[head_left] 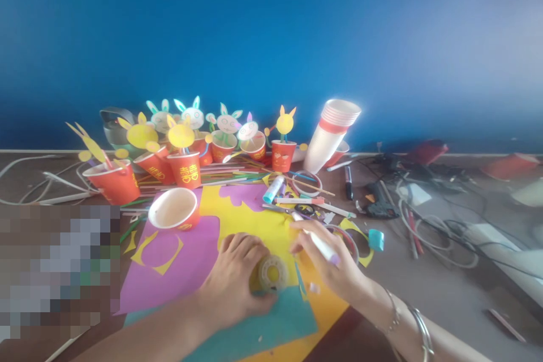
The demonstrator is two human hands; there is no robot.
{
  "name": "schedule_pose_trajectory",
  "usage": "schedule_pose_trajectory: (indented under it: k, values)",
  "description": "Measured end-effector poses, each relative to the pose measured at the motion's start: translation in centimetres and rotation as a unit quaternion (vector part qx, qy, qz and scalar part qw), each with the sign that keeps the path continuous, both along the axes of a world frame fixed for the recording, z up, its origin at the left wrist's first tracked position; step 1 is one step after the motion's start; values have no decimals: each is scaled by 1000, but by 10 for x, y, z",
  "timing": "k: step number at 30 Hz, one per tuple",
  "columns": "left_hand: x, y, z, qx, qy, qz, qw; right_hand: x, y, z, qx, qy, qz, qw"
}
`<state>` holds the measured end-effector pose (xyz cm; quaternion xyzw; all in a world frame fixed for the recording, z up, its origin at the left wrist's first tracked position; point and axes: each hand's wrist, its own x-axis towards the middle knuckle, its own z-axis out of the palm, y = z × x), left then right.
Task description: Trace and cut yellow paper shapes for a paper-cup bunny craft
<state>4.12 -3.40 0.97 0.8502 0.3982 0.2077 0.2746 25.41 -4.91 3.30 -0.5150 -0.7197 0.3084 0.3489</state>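
My left hand [235,280] presses a clear tape roll [272,272] flat onto the yellow paper [254,226], fingers curled round its edge. My right hand [328,266] holds a white pen with a purple end [318,242], its tip at the yellow sheet beside the roll. Purple paper [178,266] and teal paper [271,322] lie under and around the yellow sheet. An empty red paper cup [175,209] stands on the purple sheet.
Several red cups with paper bunny figures [186,141] line the back. A tilted stack of cups [328,136], a glue stick [272,189], tape rings, a black marker [348,181], a glue gun [379,201] and tangled cables [441,226] lie to the right. The left is blurred out.
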Motion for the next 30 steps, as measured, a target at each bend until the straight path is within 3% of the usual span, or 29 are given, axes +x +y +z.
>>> schedule_pose_trajectory:
  k: [4,7,19,30]
  values:
    - [0,-1,-1,16,0,1,1000,3,1,-6,106,-198,105,969]
    - [-1,-1,-2,22,3,-3,1000,3,-1,-10,124,-257,115,951]
    - [-4,-3,-1,54,54,-28,997,5,-3,-15,153,-226,137,952]
    - [3,-4,11,11,54,-78,995,3,-5,-14,137,-198,163,957]
